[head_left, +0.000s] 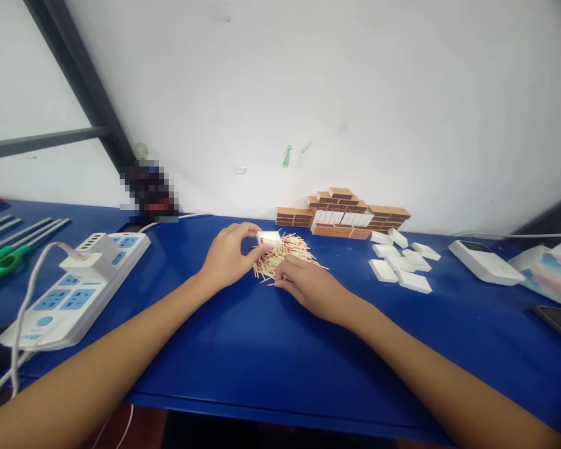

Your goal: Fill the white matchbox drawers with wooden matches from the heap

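A small white matchbox tray (pixel 269 237) is held at the far edge of a loose heap of matchsticks (pixel 285 252), which lies on the blue tabletop (pixel 262 349) roughly midway between the two forearms. The tray is pinched by the left hand (pixel 229 252), its thumb and fingertips closed on the tray's left end, the other fingers curled beneath. The right hand (pixel 308 284) is laid palm down on the near side of the heap, fingers bent and drawn together over the sticks; whether any matchstick is actually gripped cannot be told, since the fingertips are hidden among them.

Behind the heap, against the white wall (pixel 355 93), a stack of brown matchbox sleeves (pixel 346 212) is seen, with a row of white trays set among them. To the right of the heap, well apart from it, several empty white trays (pixel 402 262) are scattered on the table. Farther right a flat white device (pixel 484 260) is placed, with a colourful box (pixel 554 274) beside it. On the left side of the table a white power strip (pixel 75 284) with blue sockets is laid, a white adapter plugged into it, and green-handled long lighters (pixel 4 255) are ranged at the left edge.
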Demonstrator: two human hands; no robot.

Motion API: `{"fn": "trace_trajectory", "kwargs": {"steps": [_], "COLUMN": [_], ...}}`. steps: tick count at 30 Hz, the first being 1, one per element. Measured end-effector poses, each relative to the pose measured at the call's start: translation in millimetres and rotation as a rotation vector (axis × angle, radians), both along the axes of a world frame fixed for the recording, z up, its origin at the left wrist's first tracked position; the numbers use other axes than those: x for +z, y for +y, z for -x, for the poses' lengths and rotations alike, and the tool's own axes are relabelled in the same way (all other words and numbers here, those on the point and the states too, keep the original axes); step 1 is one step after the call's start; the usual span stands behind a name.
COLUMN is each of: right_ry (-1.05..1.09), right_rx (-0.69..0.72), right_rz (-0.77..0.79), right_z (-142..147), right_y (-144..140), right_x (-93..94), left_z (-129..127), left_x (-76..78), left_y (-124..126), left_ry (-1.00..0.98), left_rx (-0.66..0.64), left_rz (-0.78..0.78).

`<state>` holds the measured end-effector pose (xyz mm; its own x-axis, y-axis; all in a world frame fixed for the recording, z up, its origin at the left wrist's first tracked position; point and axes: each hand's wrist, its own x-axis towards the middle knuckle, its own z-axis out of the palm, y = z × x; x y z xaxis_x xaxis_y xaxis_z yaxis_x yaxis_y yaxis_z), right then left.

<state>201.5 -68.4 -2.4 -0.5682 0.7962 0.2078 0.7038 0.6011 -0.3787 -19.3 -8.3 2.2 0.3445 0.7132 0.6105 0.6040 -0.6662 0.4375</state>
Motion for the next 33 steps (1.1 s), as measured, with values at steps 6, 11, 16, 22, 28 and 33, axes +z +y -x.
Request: {"fn": "trace_trajectory", "kwargs": {"steps": [6, 11, 16, 22, 28, 33], "right_ry": [-0.007, 0.041, 0.008, 0.011, 0.191, 0.098], "right_rx": [0.008, 0.013, 0.002, 0.006, -0.225, -0.293], "right_rz": [-0.083, -0.054, 0.027, 0.024, -0.232, -0.342], "right_z": [11, 12, 12, 4, -10, -7], "right_y": [3, 6, 4, 1, 7, 8], "right_x": [-6.9, -5.0, 1.6, 6.2, 16.8, 15.7], "left_z": [0, -1, -2, 0, -5, -12], "left_x": [-0.8, 1.5, 1.4, 0.4, -3.0, -6.1], "left_y": [0, -1, -2, 1, -5, -15], "left_ry": [0.024, 0.025, 0.043, 0.031, 0.057, 0.064], "left_rx": [-0.016, 0.001, -0.008, -0.016, -0.092, -0.161], "left_rz": [-0.014, 0.001, 0.0, 0.0, -0.037, -0.09]}}
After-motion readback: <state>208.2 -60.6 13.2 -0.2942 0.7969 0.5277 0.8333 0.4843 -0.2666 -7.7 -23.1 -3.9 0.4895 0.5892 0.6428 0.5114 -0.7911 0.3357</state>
